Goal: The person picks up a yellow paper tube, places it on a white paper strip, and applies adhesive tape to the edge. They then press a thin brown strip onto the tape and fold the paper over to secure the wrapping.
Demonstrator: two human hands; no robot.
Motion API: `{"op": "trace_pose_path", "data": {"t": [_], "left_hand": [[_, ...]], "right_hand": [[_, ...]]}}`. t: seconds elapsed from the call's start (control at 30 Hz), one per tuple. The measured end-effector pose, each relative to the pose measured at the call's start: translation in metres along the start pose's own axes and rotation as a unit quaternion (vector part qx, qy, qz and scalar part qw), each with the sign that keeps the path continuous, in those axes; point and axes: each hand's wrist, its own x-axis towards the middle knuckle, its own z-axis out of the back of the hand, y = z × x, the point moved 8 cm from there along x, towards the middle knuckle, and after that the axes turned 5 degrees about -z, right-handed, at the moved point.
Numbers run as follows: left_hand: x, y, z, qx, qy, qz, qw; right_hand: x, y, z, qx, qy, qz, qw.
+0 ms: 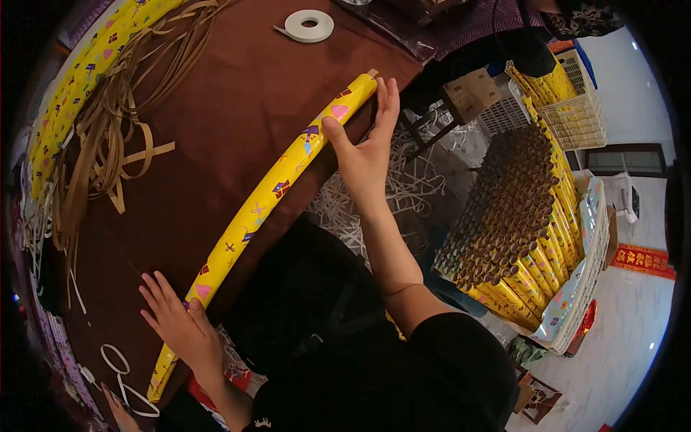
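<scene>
A long yellow roll (252,210), printed with small gift and bow motifs, lies slantwise on the brown tablecloth (237,108). A short tan strip end (372,73) pokes out at its upper end. My left hand (183,327) rests on the lower part of the roll, fingers stretched out flat and thumb on its near side. Near the upper end, my right hand (366,147) has its thumb against the roll and its fingers extended past its end. Neither hand is wrapped round it.
A white tape roll (309,26) lies at the back. Tan strips (108,144) and yellow patterned sheeting (93,72) lie left, with white-handled scissors (119,367) at lower left. To the right, a white basket (586,288) holds many yellow tubes (518,288). Another person's clothing (497,29) shows at the top.
</scene>
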Motion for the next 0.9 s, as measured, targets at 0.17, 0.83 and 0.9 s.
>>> {"op": "trace_pose_path", "data": {"t": [0.17, 0.83, 0.9], "left_hand": [[0.0, 0.0, -0.001, 0.004, -0.004, -0.003, 1.0], [0.001, 0.0, 0.001, -0.003, -0.004, -0.001, 1.0], [0.001, -0.001, 0.002, -0.001, -0.003, 0.0, 1.0]], "right_hand": [[-0.009, 0.011, -0.008, -0.072, -0.001, 0.028, 0.997], [0.018, -0.003, 0.009, -0.076, -0.081, 0.042, 0.993], [0.023, 0.0, 0.014, -0.063, -0.096, 0.048, 0.992]]}}
